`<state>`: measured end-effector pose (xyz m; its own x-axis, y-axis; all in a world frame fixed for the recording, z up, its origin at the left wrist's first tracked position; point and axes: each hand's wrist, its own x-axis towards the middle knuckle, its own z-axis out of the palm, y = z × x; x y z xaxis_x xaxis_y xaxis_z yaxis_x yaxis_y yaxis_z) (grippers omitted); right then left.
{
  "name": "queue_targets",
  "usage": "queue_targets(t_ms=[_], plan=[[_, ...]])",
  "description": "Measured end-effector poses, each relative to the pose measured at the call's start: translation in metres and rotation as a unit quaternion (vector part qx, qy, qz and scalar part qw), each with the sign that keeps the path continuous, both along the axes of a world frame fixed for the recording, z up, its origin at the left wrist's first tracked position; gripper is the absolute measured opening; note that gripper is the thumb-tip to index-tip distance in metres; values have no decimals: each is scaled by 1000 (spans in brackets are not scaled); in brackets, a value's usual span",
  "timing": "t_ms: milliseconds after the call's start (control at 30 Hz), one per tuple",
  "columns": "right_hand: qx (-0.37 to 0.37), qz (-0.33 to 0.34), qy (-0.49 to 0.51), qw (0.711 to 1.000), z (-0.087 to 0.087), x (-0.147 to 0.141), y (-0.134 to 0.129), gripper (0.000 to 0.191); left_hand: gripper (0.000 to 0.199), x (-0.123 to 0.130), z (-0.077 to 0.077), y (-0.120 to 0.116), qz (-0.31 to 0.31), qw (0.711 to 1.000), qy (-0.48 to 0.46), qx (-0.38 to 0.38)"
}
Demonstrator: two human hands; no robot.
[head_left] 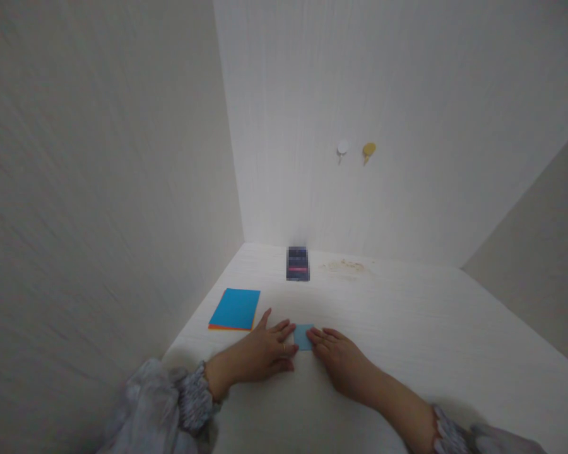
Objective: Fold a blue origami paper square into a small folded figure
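The small light-blue paper piece [302, 338] lay on the white tabletop [407, 315] between both hands, its long axis unclear under the fingers. The left hand [269, 350], splayed and unclenched, met its left edge; the right hand [338, 359], outstretched and grasping nothing, overlapped its right. Farther left lay blue-topped paper sheets [235, 309].

It's a walled-in desk nook, home or office I can't tell: pale, streaky walls [123, 157] enclose a white tabletop [407, 321] on three sides, a white hook [342, 148] and yellow hook [369, 149] up behind.
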<state>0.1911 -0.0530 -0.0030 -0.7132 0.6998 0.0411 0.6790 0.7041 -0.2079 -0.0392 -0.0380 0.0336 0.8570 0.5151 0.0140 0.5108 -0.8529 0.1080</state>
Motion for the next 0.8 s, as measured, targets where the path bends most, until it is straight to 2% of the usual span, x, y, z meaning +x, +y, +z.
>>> queue_targets(t_ms=[233, 500, 667, 800], plan=[[3, -3, 0, 1000, -1, -3, 1, 52, 49, -1, -2, 2, 25, 999, 17, -33], [-14, -5, -22, 1000, 8, -5, 1, 49, 58, -1, -2, 4, 40, 995, 24, -84], [-15, -5, -14, 1000, 5, -5, 3, 47, 60, -2, -6, 5, 41, 995, 21, -89], [13, -2, 4, 1000, 6, -6, 4, 40, 60, -3, -8, 6, 35, 996, 17, -76]])
